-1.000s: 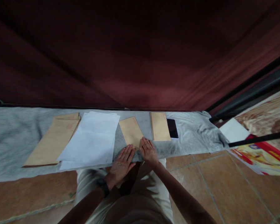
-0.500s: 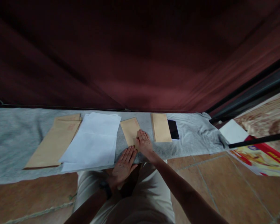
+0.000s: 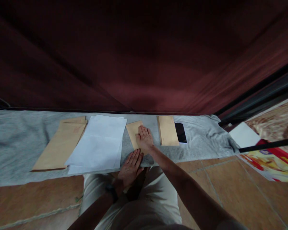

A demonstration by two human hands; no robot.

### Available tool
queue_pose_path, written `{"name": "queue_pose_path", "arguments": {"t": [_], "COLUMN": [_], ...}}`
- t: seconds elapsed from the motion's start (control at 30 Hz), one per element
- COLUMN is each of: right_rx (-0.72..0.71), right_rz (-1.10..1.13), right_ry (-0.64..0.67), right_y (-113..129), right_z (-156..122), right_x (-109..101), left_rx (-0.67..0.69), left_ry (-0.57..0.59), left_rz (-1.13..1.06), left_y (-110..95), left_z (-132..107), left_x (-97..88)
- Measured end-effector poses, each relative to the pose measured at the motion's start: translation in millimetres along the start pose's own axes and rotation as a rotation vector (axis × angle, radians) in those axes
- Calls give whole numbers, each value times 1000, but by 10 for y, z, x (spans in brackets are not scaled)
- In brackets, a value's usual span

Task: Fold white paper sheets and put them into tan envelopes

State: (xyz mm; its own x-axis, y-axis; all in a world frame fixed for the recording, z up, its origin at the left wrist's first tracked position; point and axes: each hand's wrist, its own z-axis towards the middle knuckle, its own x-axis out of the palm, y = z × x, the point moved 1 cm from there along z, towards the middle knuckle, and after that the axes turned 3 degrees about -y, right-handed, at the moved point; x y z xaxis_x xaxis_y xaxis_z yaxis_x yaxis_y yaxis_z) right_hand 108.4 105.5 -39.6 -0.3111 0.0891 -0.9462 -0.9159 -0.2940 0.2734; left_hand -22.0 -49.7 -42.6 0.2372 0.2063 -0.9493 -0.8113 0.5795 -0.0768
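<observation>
A small brown envelope lies on a grey cloth in front of me. My right hand lies flat on it with fingers stretched out, covering its right half. My left hand rests flat and open on the cloth at the envelope's near end, a dark watch on its wrist. Neither hand grips anything.
Left of the envelope lies a stack of white paper sheets, and further left several large brown envelopes. To the right are another brown envelope stack and a black phone. A dark red curtain hangs behind. Tiled floor and a colourful printed sheet lie to the right.
My right hand has slid forward along the small brown envelope, from its near end to its middle. My left hand has stayed at the near end.
</observation>
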Motion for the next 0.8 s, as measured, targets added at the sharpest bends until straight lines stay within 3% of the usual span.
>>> {"name": "queue_pose_path", "arguments": {"t": [0.27,0.6,0.8], "right_rx": [-80,-171,-173], "right_rz": [11,15,5], "right_ry": [29,10,13], "right_y": [30,-205,-296], "right_z": [-32,-774,-1065], "right_x": [0,-169,-246], "left_rx": [-8,-46,-55], "left_ry": [22,41,85], "left_rz": [-44,-56,-59], "left_y": [4,-30,-54], "left_z": [0,-10,75], "left_x": [1,28,-52]}}
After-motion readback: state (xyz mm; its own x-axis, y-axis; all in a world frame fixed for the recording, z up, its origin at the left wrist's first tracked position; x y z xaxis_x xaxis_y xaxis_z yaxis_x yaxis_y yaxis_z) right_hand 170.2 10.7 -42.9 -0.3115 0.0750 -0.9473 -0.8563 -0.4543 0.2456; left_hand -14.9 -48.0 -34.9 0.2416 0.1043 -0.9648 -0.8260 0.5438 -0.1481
